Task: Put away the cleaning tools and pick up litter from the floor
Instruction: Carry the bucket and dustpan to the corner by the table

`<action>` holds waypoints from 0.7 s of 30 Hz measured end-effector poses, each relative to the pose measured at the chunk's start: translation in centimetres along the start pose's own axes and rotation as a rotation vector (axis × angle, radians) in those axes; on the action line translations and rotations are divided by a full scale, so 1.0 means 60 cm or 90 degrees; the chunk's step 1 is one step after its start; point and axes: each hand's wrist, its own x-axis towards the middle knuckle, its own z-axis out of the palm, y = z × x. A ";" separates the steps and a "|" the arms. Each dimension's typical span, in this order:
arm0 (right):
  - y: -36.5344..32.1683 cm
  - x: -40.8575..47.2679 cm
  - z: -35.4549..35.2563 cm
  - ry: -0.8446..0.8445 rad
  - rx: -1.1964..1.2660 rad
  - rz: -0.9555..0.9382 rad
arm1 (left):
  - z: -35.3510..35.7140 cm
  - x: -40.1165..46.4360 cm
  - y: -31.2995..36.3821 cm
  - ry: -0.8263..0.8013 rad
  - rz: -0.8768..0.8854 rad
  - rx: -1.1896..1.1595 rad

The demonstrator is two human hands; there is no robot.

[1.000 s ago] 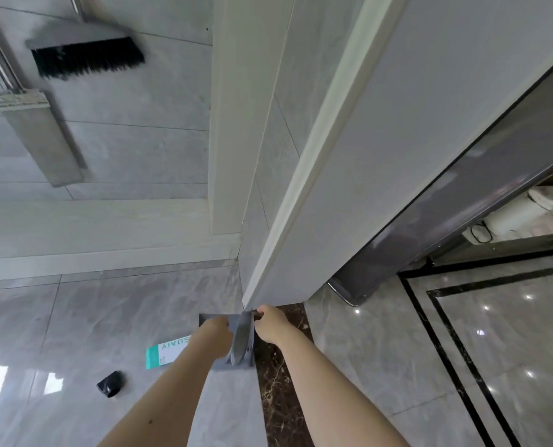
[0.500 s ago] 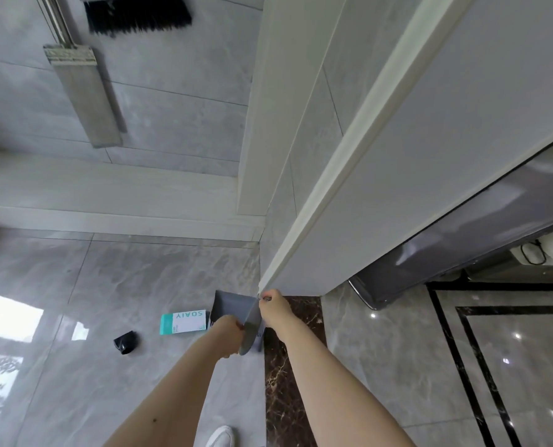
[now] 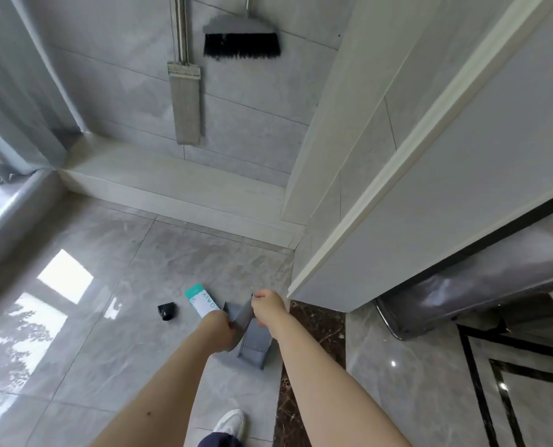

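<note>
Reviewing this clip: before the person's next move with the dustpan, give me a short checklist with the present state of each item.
1. Both hands on the dustpan: ok. The left hand grips its left edge, the right hand pinches its top.
2. Dustpan seated on the floor: cannot tell; its lower end is near the tiles, contact is unclear.
3. Broom put away: ok, it hangs on the wall.
4. Mop put away: ok, it hangs beside the broom.
5. Litter picked up: not ok. The teal and white box and the small black object lie on the floor.
6. Foot clear of the litter: ok, the white shoe is well back.
</note>
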 end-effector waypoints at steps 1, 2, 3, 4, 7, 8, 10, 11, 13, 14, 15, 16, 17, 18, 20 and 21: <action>-0.002 -0.014 0.012 -0.005 -0.010 -0.006 | -0.002 -0.014 -0.012 0.001 0.000 -0.007; -0.004 -0.028 0.024 -0.010 -0.021 -0.012 | -0.002 -0.028 -0.026 0.005 -0.006 -0.021; -0.008 -0.050 0.041 -0.017 -0.037 -0.025 | -0.001 -0.048 -0.048 0.014 -0.010 -0.045; -0.010 -0.066 0.054 -0.021 -0.047 -0.035 | 0.000 -0.064 -0.065 0.020 -0.009 -0.067; -0.022 -0.120 0.103 -0.057 -0.068 -0.057 | -0.006 -0.117 -0.119 0.039 -0.020 -0.102; -0.027 -0.139 0.121 -0.073 -0.074 -0.063 | -0.011 -0.134 -0.138 0.058 -0.035 -0.110; -0.039 -0.178 0.158 -0.112 -0.078 -0.067 | -0.020 -0.166 -0.179 0.085 -0.061 -0.139; -0.044 -0.193 0.172 -0.130 -0.082 -0.075 | -0.025 -0.180 -0.197 0.088 -0.067 -0.147; -0.058 -0.227 0.209 -0.179 -0.117 -0.100 | -0.035 -0.213 -0.242 0.099 -0.091 -0.184; -0.064 -0.237 0.224 -0.200 -0.143 -0.113 | -0.039 -0.226 -0.260 0.105 -0.100 -0.204; -0.070 -0.253 0.247 -0.222 -0.170 -0.125 | -0.043 -0.244 -0.284 0.117 -0.116 -0.227; -0.075 -0.269 0.271 -0.243 -0.189 -0.136 | -0.046 -0.264 -0.308 0.129 -0.132 -0.253; -0.080 -0.282 0.293 -0.262 -0.198 -0.140 | -0.049 -0.280 -0.327 0.139 -0.145 -0.276; -0.083 -0.295 0.315 -0.281 -0.201 -0.139 | -0.051 -0.295 -0.345 0.152 -0.155 -0.297; -0.092 -0.329 0.363 -0.313 -0.207 -0.137 | -0.052 -0.327 -0.386 0.183 -0.184 -0.342; -0.093 -0.343 0.381 -0.328 -0.213 -0.141 | -0.051 -0.340 -0.402 0.196 -0.200 -0.361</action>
